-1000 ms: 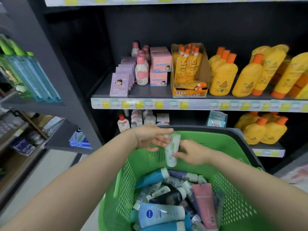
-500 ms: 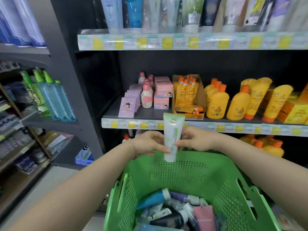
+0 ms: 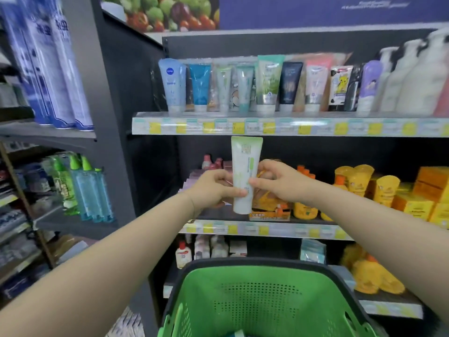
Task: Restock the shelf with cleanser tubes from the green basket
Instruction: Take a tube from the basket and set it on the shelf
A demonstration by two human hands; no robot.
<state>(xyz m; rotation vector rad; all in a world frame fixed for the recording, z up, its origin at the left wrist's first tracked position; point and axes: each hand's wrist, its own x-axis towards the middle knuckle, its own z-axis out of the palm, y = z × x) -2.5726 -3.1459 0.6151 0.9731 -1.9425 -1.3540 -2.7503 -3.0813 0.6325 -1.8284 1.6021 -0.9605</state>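
Cleanser tube: white and green (image 3: 245,173), upright with the cap down and the flat crimp up. I hold it in the air above the green basket (image 3: 262,295), its top just under the upper shelf (image 3: 291,126).
Left hand: my left hand (image 3: 213,188) has thumb and fingers curled round the tube's lower half.
Right hand: my right hand (image 3: 279,181) pinches the tube's right edge between thumb and fingertips.
Target, my guess: the row of tubes (image 3: 267,83) standing cap-down on the upper shelf.
Risk 1: lifting straight up, the crimp could catch the shelf's price strip and twist the tube out of my 2 hands.
Risk 2: the row looks tightly packed, so pushing this tube in could knock over the ones beside it.
Risk 3: if my grip slips, the tube drops toward the basket or the orange carton (image 3: 269,210) behind it.
Readable writing: "NIVEA" on the pale blue tube (image 3: 172,83) at the row's left end.
Unreadable: the green print and square code on my tube, the yellow price tags, and the white lettering on the blue banner (image 3: 340,10) above are all too blurred to read.
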